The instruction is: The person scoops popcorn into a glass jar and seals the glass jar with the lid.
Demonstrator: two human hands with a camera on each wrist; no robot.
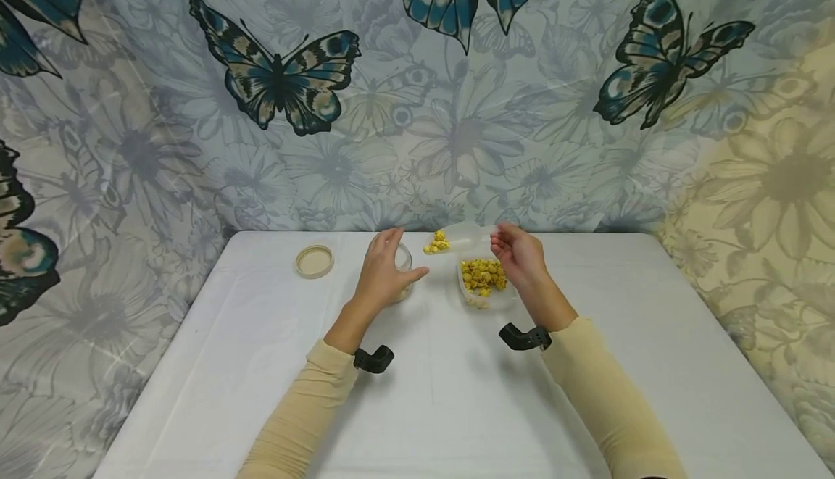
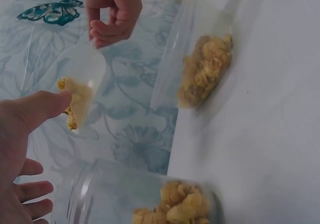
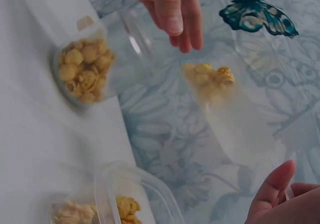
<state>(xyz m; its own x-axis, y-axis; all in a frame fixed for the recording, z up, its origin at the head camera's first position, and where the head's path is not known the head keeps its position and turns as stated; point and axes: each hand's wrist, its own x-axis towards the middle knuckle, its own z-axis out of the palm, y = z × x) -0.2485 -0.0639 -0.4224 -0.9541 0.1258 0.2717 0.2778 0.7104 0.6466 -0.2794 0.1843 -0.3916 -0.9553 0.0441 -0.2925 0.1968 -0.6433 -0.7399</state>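
Fingers [image 2: 112, 30] of the right hand pinch a scoop beside an uncovered jar

Thumb and fingertips of the right hand [image 1: 522, 253] are closed on the handle end of a translucent scoop [image 1: 464, 235]. The left hand [image 1: 385, 269] holds nothing visible; its thumb stands well away from its loosely straight fingers, near the mouth of a clear jar [image 1: 405, 256]. Whether it touches the glass, I cannot tell.

The scoop is raised above the far part of the white table [image 1: 430, 406], its long axis running roughly left to right. Its handle lies to the right and its mouth points left, toward the jar, with yellow popcorn [image 1: 438, 241] gathered at that end.

From the head, the left hand covers much of the jar. Both wrist views show what is hidden there: the jar stands upright, with popcorn in its lower part. In the left wrist view the left thumb overlaps part of the scoop's load, which the right wrist view shows uncovered.

A clear tub [image 1: 504, 301] of popcorn sits on the table between the hands, on the near side of the scoop and to the right of the jar. A round lid [image 1: 314, 264] lies to the left of the left hand. Beyond the table's far edge hangs a floral backdrop [image 1: 466, 142] with butterflies.
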